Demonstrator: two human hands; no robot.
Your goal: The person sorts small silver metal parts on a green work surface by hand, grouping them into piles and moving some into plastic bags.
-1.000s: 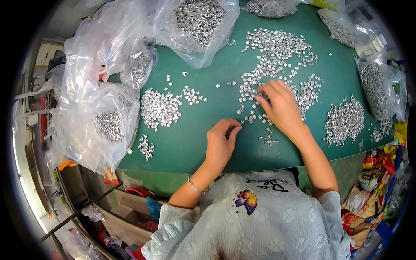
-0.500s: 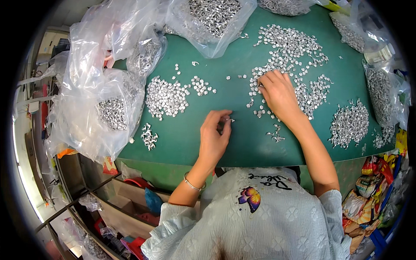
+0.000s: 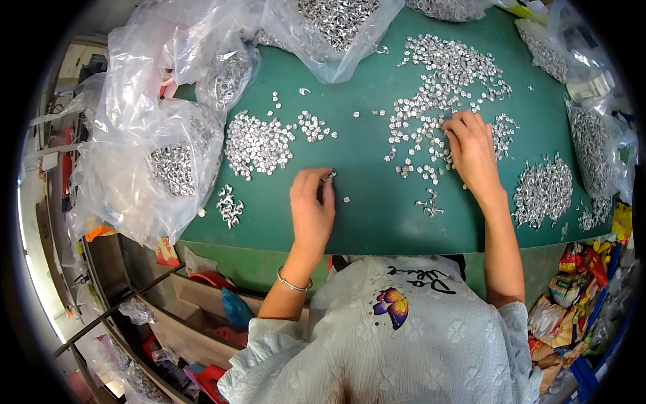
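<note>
I look down from a head camera at a green worktop (image 3: 363, 195) strewn with small silver metal parts. My left hand (image 3: 311, 209) rests near the middle of the worktop, its fingertips (image 3: 326, 180) narrowed to a pinch around what looks like one or two tiny silver pieces, with a stray piece just beside them. My right hand (image 3: 473, 151) lies palm down, fingers loosely spread, on the near edge of the large scattered spread of parts (image 3: 444, 87); I cannot tell whether it holds anything beneath.

As for progress (a judgement from how things lie): a dense sorted pile (image 3: 258, 143) sits to the left, a smaller cluster (image 3: 315, 126) just beside it, and a little clump (image 3: 229, 206) near the worktop's front edge. Another heap (image 3: 542, 190) lies to the right of my right hand. The big spread is still broad and loose, so much of the picking appears left to do.

Clear plastic bags holding more silver parts ring the worktop: a crumpled group on the left (image 3: 161, 155), one at the top (image 3: 330, 27), more on the right (image 3: 592, 141).
</note>
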